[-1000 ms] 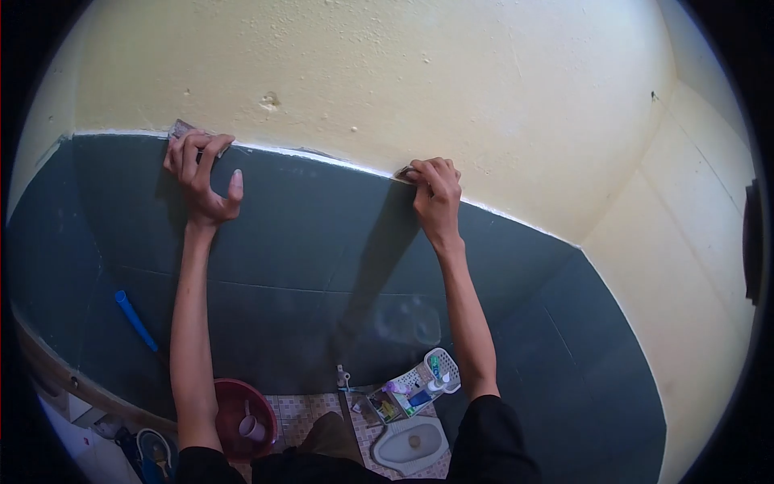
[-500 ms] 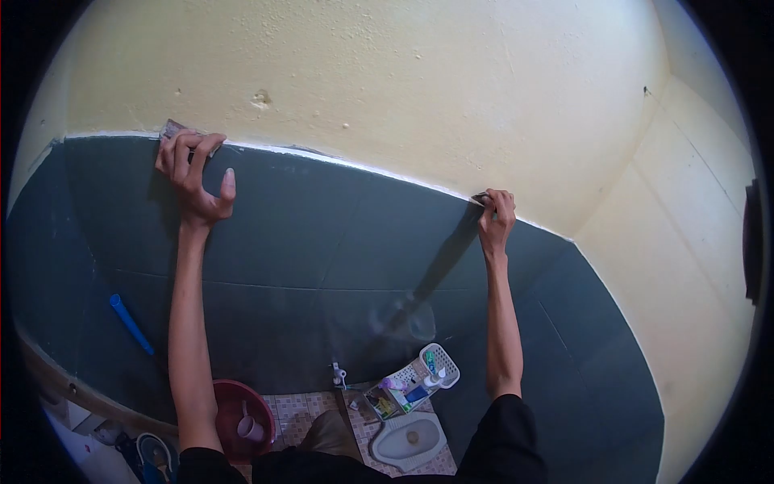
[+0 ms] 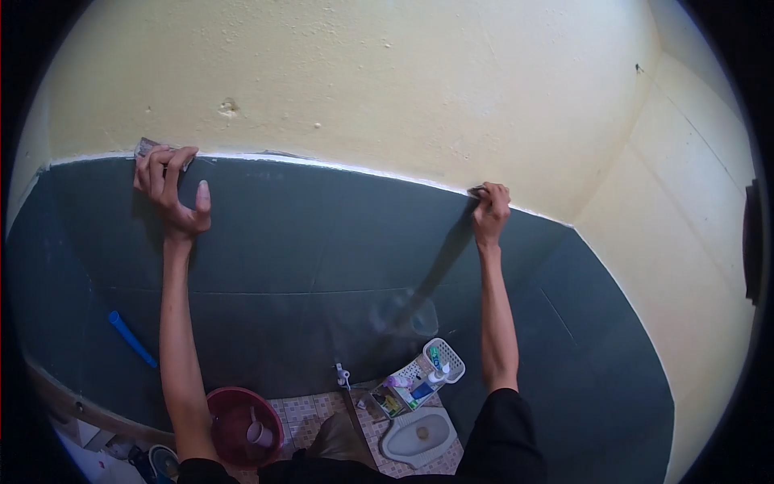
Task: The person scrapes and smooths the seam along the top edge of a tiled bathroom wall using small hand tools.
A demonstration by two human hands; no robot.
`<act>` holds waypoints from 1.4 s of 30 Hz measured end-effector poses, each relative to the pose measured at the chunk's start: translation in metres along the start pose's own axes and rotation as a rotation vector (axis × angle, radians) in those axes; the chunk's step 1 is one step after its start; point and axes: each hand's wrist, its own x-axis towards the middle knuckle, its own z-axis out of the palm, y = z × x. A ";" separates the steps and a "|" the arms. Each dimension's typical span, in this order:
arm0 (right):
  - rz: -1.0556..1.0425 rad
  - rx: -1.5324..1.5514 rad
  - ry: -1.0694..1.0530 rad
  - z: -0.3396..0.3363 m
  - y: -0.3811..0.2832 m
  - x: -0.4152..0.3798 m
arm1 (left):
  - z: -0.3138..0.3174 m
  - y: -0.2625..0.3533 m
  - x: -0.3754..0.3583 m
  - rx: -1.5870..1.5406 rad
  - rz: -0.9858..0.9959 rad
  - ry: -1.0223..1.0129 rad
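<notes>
My left hand (image 3: 171, 194) is raised to the white line where the dark grey-green lower wall (image 3: 266, 226) meets the cream upper wall (image 3: 355, 73). Its curled fingers press a thin greyish-brown piece (image 3: 147, 147) against that line, while the thumb sticks out to the side. Farther right along the same white line (image 3: 355, 168), my right hand (image 3: 493, 211) pinches a small dark, flat thing (image 3: 476, 191) at the edge. Most of it is hidden by the fingers, and I cannot tell its kind. A long shadow falls down the wall below it.
Below are a red basin (image 3: 234, 403) with a pink dipper (image 3: 258, 434), a tap (image 3: 343, 376), a white basket (image 3: 456, 373) of toiletries and a squat toilet (image 3: 418, 436). A blue tube (image 3: 132, 339) is at the left wall. The cream wall has bumps and a chipped spot (image 3: 229, 106).
The view has shifted, so the wall and left hand appear farther left and lower. My right hand has slid slightly right along the white line. Both hands keep their grips.
</notes>
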 end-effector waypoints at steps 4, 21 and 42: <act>0.086 -0.059 -0.077 -0.003 -0.015 0.008 | -0.001 0.002 -0.001 -0.015 -0.013 -0.010; -0.042 -0.077 -0.076 -0.008 -0.026 0.011 | -0.001 -0.002 -0.001 -0.026 0.001 -0.001; 0.004 0.001 -0.185 0.007 -0.023 0.001 | 0.001 0.000 -0.003 -0.009 0.000 0.005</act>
